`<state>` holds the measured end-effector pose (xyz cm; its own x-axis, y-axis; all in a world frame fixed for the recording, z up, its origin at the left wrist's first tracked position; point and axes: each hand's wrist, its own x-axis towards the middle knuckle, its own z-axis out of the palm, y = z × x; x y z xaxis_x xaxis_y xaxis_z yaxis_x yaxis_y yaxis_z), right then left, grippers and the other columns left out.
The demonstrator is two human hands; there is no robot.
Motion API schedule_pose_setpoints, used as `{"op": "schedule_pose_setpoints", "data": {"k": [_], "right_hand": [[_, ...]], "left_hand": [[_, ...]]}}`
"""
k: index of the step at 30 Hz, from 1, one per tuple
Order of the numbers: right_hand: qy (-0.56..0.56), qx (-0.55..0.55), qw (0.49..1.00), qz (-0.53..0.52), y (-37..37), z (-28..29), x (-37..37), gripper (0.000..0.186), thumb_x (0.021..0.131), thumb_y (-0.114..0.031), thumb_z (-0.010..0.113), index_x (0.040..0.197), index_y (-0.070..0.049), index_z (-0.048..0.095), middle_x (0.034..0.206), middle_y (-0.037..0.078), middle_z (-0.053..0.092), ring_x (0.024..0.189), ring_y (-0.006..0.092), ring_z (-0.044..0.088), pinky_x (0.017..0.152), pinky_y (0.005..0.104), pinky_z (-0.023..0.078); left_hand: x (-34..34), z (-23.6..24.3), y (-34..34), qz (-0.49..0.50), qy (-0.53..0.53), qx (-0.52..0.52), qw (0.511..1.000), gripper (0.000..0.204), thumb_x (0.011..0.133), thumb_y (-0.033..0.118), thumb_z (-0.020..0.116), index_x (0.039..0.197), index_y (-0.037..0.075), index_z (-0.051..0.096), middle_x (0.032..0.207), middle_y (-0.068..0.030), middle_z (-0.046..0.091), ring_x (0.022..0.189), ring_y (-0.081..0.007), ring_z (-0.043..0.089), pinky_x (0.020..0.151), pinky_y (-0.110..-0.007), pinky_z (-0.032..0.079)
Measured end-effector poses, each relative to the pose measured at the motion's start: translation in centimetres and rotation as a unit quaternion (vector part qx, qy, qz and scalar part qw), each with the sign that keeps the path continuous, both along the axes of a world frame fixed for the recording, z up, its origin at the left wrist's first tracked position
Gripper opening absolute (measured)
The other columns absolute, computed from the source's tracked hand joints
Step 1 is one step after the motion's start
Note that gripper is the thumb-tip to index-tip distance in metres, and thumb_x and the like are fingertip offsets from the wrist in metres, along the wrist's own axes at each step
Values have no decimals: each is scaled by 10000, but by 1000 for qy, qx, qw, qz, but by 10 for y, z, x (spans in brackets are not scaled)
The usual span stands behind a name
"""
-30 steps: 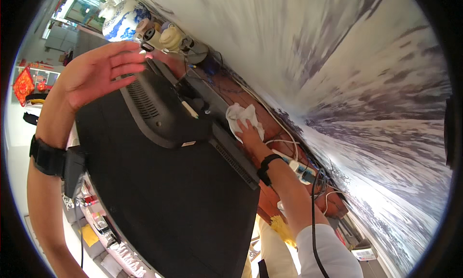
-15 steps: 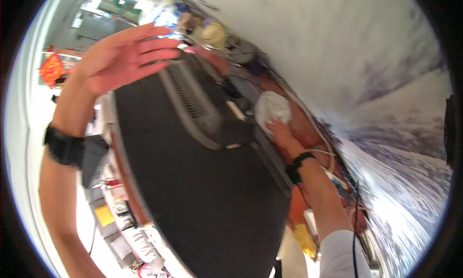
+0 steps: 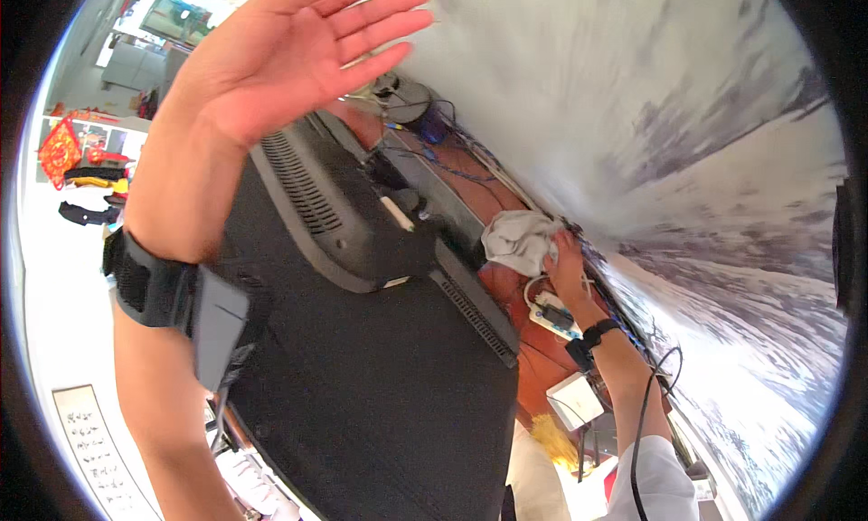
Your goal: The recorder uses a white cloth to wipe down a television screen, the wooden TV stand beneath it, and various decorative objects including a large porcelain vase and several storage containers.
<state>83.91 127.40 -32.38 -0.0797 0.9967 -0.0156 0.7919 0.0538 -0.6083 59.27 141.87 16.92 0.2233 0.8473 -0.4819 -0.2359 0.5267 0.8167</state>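
My right hand (image 3: 567,268) is closed on a crumpled pale grey cloth (image 3: 514,241). The cloth lies on the reddish-brown wooden top (image 3: 479,188) behind a large black flat-screen television (image 3: 389,376), near the wall. The television's back, with vented housings, faces me. My left hand (image 3: 285,64) is raised above the far part of the television. Its palm shows, its fingers are stretched out, and nothing is in it. Both wrists wear black straps, and a grey flat device (image 3: 220,326) sits at the left one.
A white power strip (image 3: 553,315) with a black plug lies just nearer than the cloth. Closer still are a white box (image 3: 574,401) and yellow bristles (image 3: 553,440). Cables run along the wall (image 3: 687,159), and a black cord (image 3: 638,449) hangs over my right sleeve.
My right hand has moved the cloth nearer and slightly right, toward the wall side. My left hand sits higher and further right in the picture, still open. The view has shifted too.
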Motion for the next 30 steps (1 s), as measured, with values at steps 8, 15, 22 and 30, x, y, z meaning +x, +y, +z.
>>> {"op": "schedule_pose_setpoints", "data": {"k": [8, 15, 22, 30], "right_hand": [[297, 44, 936, 185, 55, 16, -133, 493, 755, -74, 615, 1233, -124, 508, 1387, 124, 401, 1307, 338, 334, 1060, 438, 298], [-72, 52, 956, 281, 40, -14, -131, 549, 695, -102, 673, 1221, -174, 535, 1374, 70, 417, 1303, 357, 314, 977, 529, 344], [166, 65, 978, 108, -17, -22, -45, 485, 716, -14, 607, 1191, -91, 543, 1345, 153, 412, 1217, 371, 409, 1033, 437, 333], [-45, 27, 990, 128, 57, -47, -82, 523, 738, 62, 510, 1238, -92, 513, 1390, 158, 373, 1254, 399, 366, 1030, 451, 346]], "left_hand": [[-13, -8, 12, -198, -36, 57, 978, 408, 967, 259, 444, 1290, 10, 434, 1272, -121, 523, 1159, -210, 516, 1031, -332, 391], [-3, -6, -2, -265, 123, 185, 938, 472, 974, 318, 388, 1316, -7, 396, 1238, -103, 535, 1134, -183, 528, 1011, -309, 401], [-4, 7, -6, -245, 258, 139, 924, 451, 970, 322, 385, 1280, -3, 427, 1193, -110, 553, 1103, -200, 544, 993, -323, 412], [13, -3, 11, -226, 188, 124, 948, 378, 954, 281, 446, 1205, 2, 495, 1142, -126, 580, 1069, -229, 562, 974, -366, 426]]}}
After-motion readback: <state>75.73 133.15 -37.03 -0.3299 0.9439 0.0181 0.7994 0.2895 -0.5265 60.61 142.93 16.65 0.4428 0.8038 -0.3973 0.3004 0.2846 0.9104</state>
